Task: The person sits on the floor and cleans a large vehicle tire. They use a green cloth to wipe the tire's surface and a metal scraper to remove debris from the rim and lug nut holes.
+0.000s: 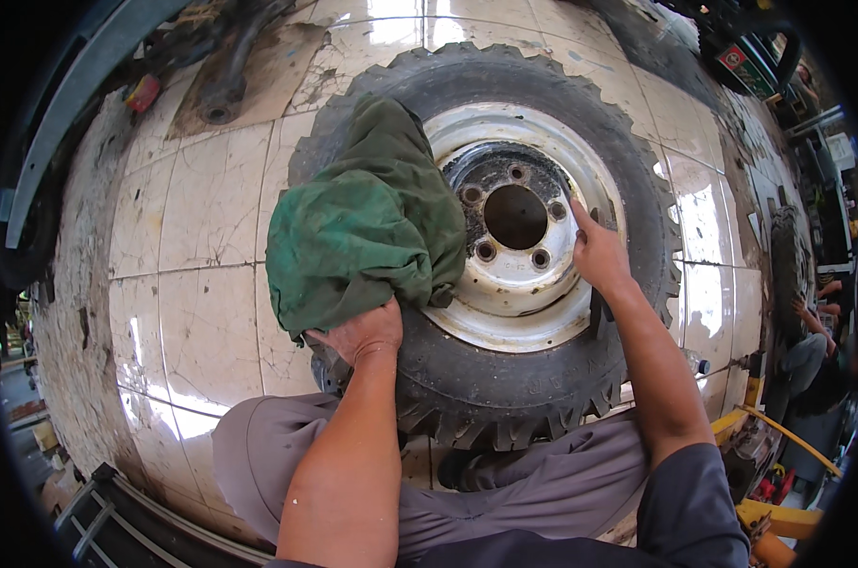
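Presently, left hand (367,331) grasps green cloth (344,237), left of frame centre, best kept bunched off wheel rim (519,339); right hand (599,256): grip unclear.

The left hand's (367,331) fingers were mostly lost beneath the crumpled green cloth (353,227), so their grip could not be made out. That cloth also covered the left part of the knobby tyre (533,379) and a stretch of the white steel wheel rim (512,327). Past the right hand's (599,254) extended index finger, the other fingers were largely curled out of sight; a dark strip (597,314) beside the wrist was too indistinct to identify. At far right, a co-worker (808,352) showed small and blurred. The picture's dark round border cut off the grey metal bar (64,104) at upper left.
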{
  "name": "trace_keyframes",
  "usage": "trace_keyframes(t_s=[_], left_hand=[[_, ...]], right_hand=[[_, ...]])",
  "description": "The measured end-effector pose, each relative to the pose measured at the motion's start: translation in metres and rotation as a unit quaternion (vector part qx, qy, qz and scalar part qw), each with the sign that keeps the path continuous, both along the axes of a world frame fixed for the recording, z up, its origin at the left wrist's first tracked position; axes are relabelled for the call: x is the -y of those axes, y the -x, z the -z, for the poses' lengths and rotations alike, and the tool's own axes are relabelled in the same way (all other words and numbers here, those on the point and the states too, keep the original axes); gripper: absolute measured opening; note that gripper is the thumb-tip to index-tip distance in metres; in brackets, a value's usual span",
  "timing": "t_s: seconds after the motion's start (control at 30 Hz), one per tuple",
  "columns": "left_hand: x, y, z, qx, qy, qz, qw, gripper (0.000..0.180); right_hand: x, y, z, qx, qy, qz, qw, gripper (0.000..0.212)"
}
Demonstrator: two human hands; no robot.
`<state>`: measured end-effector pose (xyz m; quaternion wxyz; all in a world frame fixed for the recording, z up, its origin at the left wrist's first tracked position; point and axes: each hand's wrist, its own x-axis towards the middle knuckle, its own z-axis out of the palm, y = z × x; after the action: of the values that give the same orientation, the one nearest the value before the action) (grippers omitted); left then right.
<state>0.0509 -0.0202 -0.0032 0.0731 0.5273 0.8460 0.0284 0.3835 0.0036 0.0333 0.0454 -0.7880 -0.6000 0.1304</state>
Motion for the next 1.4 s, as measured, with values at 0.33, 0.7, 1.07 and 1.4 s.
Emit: trace_keyframes(t_s=[0.33, 0.7, 1.07, 1.4], left_hand=[[-0.001, -0.003, -0.009, 0.011, 0.027, -0.002, 1.000, 0.070], [0.000, -0.004, -0.005, 0.011, 0.014, -0.007, 1.000, 0.069], [0.000, -0.003, -0.005, 0.009, -0.005, -0.005, 1.000, 0.069], [0.000, -0.002, -0.003, 0.009, 0.014, -0.007, 1.000, 0.070]], right_hand=[[0.001, 0.006, -0.007, 0.017, 0.002, -0.008, 1.000, 0.062], [-0.001, -0.003, -0.007, 0.015, 0.008, 0.006, 1.000, 0.058], [0.000, 0.002, -0.007, -0.003, 0.008, 0.014, 1.000, 0.058], [0.001, 0.001, -0.015, -0.039, -0.035, 0.004, 0.999, 0.057]])
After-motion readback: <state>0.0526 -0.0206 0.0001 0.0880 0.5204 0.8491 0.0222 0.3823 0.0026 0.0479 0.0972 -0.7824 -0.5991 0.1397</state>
